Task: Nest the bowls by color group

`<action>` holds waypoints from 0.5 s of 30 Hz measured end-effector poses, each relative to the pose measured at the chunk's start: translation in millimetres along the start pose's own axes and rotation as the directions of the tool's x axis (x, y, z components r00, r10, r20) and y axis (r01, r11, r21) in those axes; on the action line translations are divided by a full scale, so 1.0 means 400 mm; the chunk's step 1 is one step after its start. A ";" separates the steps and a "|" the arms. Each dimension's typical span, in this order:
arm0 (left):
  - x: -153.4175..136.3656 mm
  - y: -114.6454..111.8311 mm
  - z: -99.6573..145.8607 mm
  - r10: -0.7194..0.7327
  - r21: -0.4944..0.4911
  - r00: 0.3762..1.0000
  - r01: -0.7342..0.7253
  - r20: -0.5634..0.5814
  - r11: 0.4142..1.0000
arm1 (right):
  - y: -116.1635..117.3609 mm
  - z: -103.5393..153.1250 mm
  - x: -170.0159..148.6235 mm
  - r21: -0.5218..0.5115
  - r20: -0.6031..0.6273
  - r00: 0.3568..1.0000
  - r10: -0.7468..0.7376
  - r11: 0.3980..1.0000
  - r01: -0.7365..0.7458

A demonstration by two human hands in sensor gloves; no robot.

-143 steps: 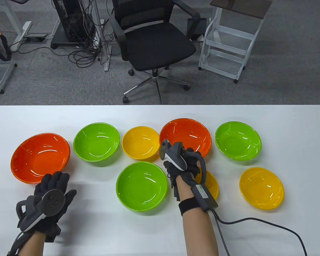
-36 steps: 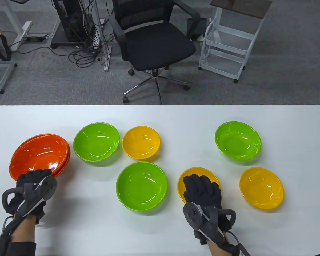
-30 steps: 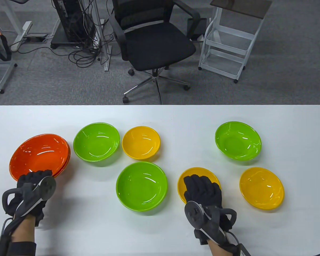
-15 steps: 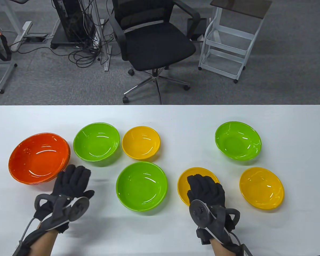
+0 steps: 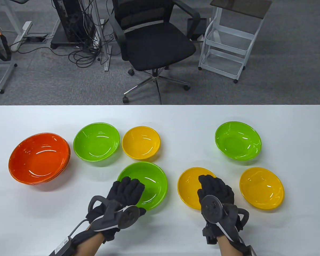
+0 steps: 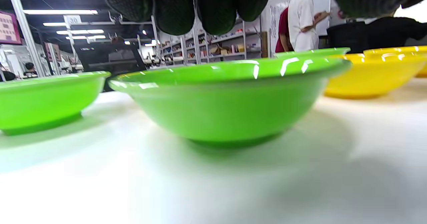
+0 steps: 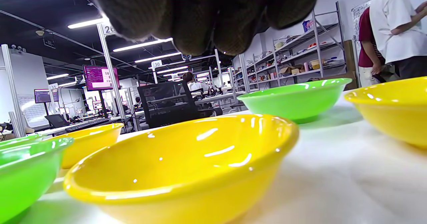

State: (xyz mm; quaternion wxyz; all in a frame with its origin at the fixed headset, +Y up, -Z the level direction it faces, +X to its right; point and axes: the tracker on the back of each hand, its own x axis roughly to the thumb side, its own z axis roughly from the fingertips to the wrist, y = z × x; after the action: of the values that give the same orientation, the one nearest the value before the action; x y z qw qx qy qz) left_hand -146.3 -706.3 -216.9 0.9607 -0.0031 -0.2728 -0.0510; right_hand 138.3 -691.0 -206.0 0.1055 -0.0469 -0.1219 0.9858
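Hovering over near green bowl – left hand, right hand over yellow bowl, grips unclear, seemingly spread.

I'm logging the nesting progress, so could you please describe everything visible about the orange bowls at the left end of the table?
The orange bowls are a nested stack: a second rim edge shows just under the top rim on the right side. They look like glossy plastic, wide and round, upright and empty, with white glare and small pale flecks inside. The stack sits on the white table, left of a green bowl. Neither hand touches it.
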 end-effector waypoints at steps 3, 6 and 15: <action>0.028 -0.023 -0.025 -0.012 -0.064 1.000 0.012 0.004 0.998 | 0.000 0.001 0.001 -0.002 0.005 1.000 0.005 1.000 -0.005; 0.040 -0.042 -0.037 -0.020 -0.092 1.000 0.021 0.005 0.996 | 0.002 0.000 0.001 -0.005 0.009 1.000 -0.001 1.000 0.001; 0.046 -0.083 -0.039 -0.060 -0.100 0.998 0.061 0.017 0.993 | 0.008 -0.002 0.001 0.009 0.007 1.000 0.001 1.000 -0.001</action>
State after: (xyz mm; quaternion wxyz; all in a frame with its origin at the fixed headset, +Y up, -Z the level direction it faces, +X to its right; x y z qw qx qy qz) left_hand -125.9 -741.7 -221.5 0.9555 -0.0434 -0.2764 -0.0937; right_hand 137.5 -693.6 -207.7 0.1047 -0.0430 -0.1178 0.9866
